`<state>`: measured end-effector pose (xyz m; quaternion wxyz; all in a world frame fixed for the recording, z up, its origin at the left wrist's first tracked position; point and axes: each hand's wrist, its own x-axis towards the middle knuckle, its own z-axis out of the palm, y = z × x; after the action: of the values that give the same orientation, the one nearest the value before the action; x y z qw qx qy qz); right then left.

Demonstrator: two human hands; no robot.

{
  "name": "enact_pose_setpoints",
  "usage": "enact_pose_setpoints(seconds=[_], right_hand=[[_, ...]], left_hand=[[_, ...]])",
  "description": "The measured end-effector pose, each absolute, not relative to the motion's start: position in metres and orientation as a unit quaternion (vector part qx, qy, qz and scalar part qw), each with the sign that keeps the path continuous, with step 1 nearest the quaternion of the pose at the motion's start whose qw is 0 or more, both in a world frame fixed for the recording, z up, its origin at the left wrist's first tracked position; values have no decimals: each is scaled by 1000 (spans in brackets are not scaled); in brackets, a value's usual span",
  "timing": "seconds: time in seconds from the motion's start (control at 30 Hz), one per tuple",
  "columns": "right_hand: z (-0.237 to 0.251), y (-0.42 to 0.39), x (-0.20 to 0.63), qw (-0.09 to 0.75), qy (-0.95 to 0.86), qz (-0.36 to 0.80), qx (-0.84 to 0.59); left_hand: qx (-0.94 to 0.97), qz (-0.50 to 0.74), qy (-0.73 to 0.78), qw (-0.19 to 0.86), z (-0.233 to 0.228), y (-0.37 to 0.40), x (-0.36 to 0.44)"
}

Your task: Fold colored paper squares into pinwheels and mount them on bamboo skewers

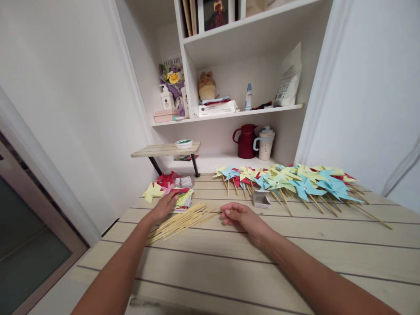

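My left hand (164, 205) reaches over a stack of colored paper sheets (185, 200). Its fingers close on a piece of red paper (180, 190) at the top of the stack. Below and to the right lies a loose bundle of thin wooden sticks (182, 221) on the table. My right hand (239, 217) is at the right end of the bundle, fingers curled, thumb and forefinger together at the tip of one stick. To the left of the stack are a yellow paper pinwheel (153, 191) and crumpled-looking red paper pieces (167, 178).
Many finished paper pinwheels on sticks (306, 187) cover the table's back right. A small open box (261, 199) stands before them, and a clear container (183, 181) sits behind the stack. A small raised shelf (164, 150), a red jug (246, 142) and a cup (265, 144) stand behind.
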<state>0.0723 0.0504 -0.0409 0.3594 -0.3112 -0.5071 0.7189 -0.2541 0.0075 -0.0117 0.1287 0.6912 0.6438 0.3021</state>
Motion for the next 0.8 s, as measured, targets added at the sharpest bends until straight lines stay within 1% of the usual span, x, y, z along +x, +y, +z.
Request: enact_pose_setpoints(seconds=[0.2, 0.4, 0.47, 0.63, 0.8], right_hand=[[-35, 47, 73, 348, -507, 717, -329], [-36, 48, 73, 347, -505, 720, -325], [-38, 49, 73, 348, -507, 721, -320], [-40, 50, 73, 351, -515, 717, -312], [-40, 51, 72, 349, -514, 717, -316]], left_hand=[[649, 300, 682, 154, -5, 3, -249], [635, 311, 696, 123, -11, 2, -251], [648, 316, 688, 90, -12, 6, -253], [673, 317, 668, -36, -4, 13, -265], [657, 291, 691, -72, 0, 6, -285]])
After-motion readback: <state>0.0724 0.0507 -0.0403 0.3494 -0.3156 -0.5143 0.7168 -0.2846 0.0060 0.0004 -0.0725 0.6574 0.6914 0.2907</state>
